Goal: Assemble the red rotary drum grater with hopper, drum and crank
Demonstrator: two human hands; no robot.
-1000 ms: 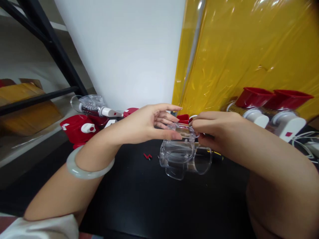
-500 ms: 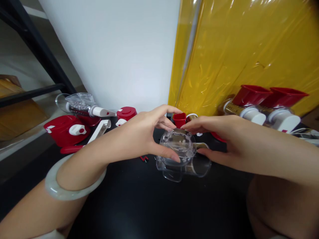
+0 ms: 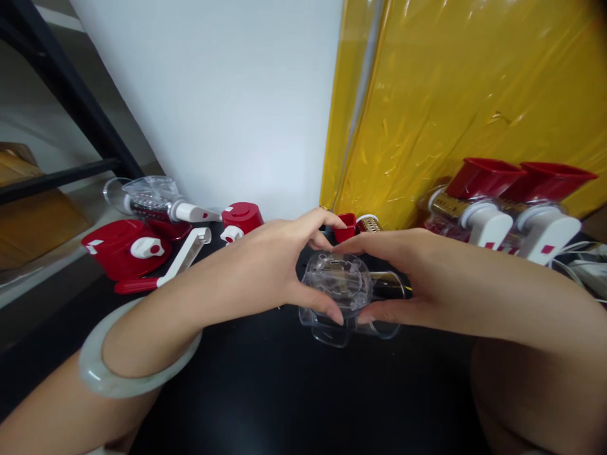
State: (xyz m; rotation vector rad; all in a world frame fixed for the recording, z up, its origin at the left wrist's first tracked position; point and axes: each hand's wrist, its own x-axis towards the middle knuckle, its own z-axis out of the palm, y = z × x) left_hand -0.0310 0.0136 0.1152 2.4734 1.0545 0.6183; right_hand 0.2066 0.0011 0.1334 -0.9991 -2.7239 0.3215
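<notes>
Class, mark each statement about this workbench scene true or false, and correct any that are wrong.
1. The left hand and right hand are both at the clear plastic part. True.
2. The bangle is worn on the right wrist. False: it is on the left wrist.
3. A white crank with a red grip lies left of the clear plastic part. True.
4. The tabletop is white. False: it is black.
5. The two red hoppers at the right are in front of yellow sheeting. True.
</notes>
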